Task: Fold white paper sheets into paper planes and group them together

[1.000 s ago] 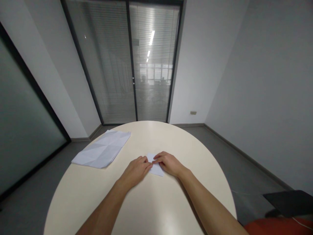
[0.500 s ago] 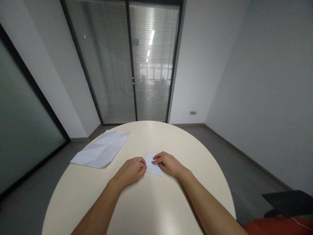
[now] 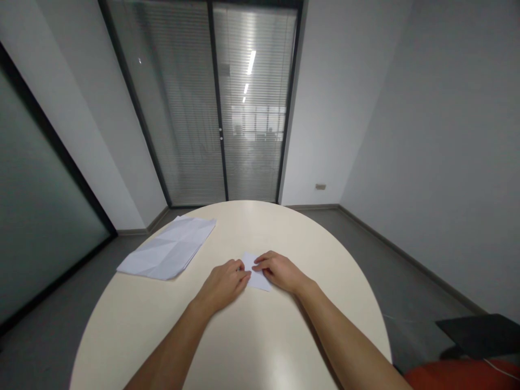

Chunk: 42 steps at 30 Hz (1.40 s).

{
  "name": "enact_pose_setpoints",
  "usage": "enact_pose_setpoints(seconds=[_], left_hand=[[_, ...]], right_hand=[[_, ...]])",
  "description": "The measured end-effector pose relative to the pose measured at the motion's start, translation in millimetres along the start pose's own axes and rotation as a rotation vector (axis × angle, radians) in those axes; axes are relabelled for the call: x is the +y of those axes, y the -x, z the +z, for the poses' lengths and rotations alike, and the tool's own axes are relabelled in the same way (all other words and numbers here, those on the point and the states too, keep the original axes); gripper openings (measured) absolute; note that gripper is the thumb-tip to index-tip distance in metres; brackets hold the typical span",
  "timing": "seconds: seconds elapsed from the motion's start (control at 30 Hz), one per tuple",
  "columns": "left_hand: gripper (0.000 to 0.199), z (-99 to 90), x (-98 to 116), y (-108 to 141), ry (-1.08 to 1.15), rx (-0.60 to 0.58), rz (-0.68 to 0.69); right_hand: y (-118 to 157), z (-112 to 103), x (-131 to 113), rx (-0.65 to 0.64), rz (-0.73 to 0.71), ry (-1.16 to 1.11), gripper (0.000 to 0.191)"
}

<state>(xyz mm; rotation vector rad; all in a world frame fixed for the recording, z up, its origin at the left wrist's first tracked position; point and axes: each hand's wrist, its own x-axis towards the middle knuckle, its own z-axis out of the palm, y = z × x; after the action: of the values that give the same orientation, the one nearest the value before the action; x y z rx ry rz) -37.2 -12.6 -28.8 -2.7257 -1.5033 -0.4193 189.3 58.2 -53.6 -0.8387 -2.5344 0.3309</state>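
Note:
A small folded piece of white paper (image 3: 259, 281) lies on the round table between my two hands. My left hand (image 3: 226, 283) is curled at its left side, thumb and bent fingers closed on that edge. From the right, my right hand (image 3: 281, 271) reaches over the paper, its fingers drawn together and pressed onto the upper right part. Both hands cover portions of the sheet, so its full outline is hidden.
A stack of larger creased white paper (image 3: 168, 248) rests at the left of the cream round table (image 3: 244, 357). Beyond the table's far edge stands a glass partition with blinds (image 3: 252, 162). At lower right are a black flat object (image 3: 481, 335) and a red surface (image 3: 455, 376).
My left hand has shifted slightly right, its fingers now farther over the paper's left part. My right hand stays nearly in place. The stack of larger paper has not moved.

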Motion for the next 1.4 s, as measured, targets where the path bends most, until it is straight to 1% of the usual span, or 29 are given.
enact_pose_setpoints(seconds=[0.13, 0.23, 0.43, 0.63, 0.97, 1.07, 1.2, 1.3, 1.4], left_hand=[[0.029, 6.0, 11.0, -6.1, -0.047, 0.008, -0.053], [0.030, 6.9, 13.8, -9.1, -0.044, -0.004, -0.062], [0.032, 2.5, 6.3, -8.0, 0.025, -0.002, -0.013], [0.032, -1.2, -0.7, -4.4, 0.100, -0.015, -0.019], [0.031, 0.9, -9.1, 0.9, 0.102, -0.004, -0.023], [0.033, -0.2, -9.1, 2.3, 0.091, 0.007, 0.001], [0.031, -0.1, -4.6, 0.5, 0.013, 0.016, 0.029], [0.030, 1.2, -0.9, -2.0, -0.020, 0.016, 0.010], [0.033, 0.9, -0.1, -2.9, -0.003, 0.014, -0.013]], right_hand=[[-0.2, 0.8, 3.4, 0.014, -0.001, 0.031, 0.044], [1.4, 0.4, 4.7, 0.009, 0.007, 0.037, 0.045], [1.8, -0.6, 5.2, 0.007, 0.011, 0.047, 0.046], [-0.7, 0.9, 5.4, 0.005, 0.011, 0.046, 0.047], [-0.4, -2.8, 1.0, 0.004, 0.023, 0.027, 0.046], [-0.7, -2.2, 1.2, 0.003, 0.019, 0.026, 0.047], [-0.3, -1.2, 3.0, 0.006, 0.013, 0.023, 0.046], [1.0, -0.9, 4.3, 0.007, 0.015, 0.023, 0.046], [2.3, -1.4, 4.6, -0.001, 0.020, 0.025, 0.046]])
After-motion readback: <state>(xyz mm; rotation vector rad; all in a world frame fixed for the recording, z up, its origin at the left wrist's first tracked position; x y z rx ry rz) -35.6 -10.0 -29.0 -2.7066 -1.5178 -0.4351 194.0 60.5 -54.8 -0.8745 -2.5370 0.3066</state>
